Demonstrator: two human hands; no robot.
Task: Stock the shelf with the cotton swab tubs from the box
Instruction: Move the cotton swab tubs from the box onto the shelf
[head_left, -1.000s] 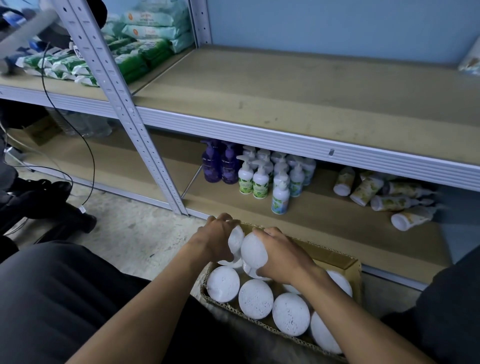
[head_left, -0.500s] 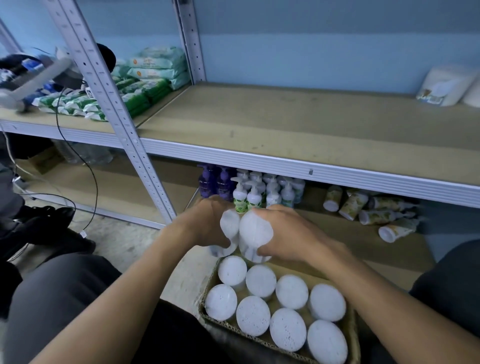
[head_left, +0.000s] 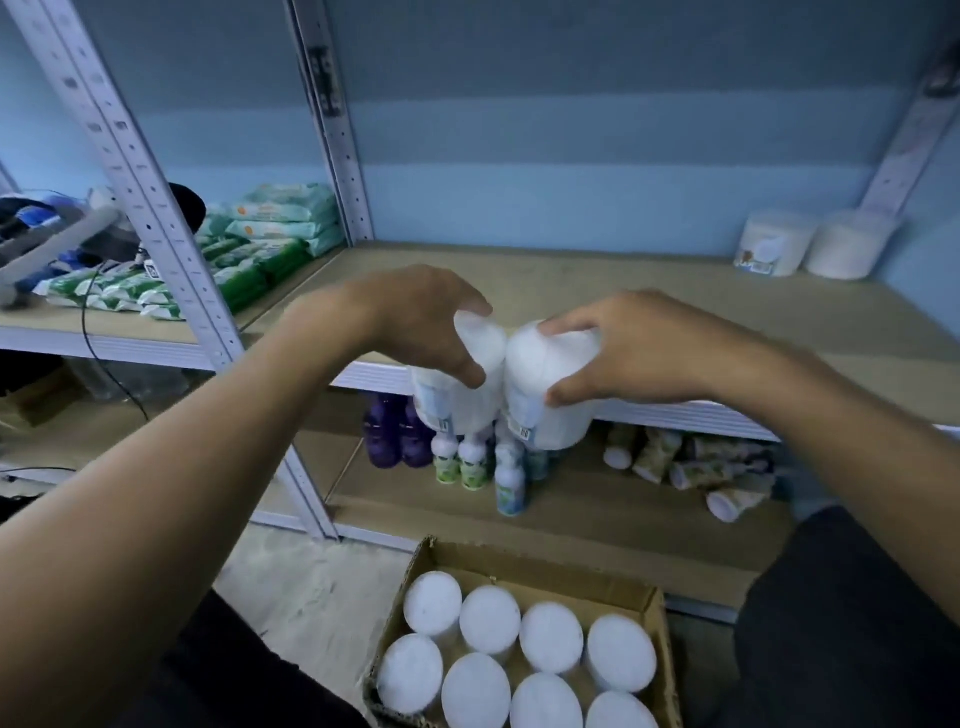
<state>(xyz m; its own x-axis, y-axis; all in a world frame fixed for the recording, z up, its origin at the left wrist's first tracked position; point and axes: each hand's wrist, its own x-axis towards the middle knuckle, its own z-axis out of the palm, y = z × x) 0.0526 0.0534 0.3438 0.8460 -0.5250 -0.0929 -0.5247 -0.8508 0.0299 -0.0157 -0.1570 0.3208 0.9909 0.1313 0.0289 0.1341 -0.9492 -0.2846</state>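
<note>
Above the box (head_left: 524, 571), both hands clamped on touching tubs, left (head_left: 457, 384) and right (head_left: 550, 395).

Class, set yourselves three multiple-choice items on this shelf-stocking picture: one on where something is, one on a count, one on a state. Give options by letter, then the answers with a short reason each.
1. Where do the two tubs already stocked stand?
A. far right back corner of the middle shelf
B. on the floor
C. among the wipes packs

2. How many tubs show in the box?
A. four
B. eight
C. twelve

3. What are the hands doing?
A. resting empty
B. each gripping one tub
C. both lifting the box

Answers:
1 A: the two stocked tubs stand on the middle shelf by the right rear post.
2 B: the box shows two rows of four white lids.
3 B: the left hand grips the left tub and the right hand grips the right tub, both held above the shelf's front edge.
</note>
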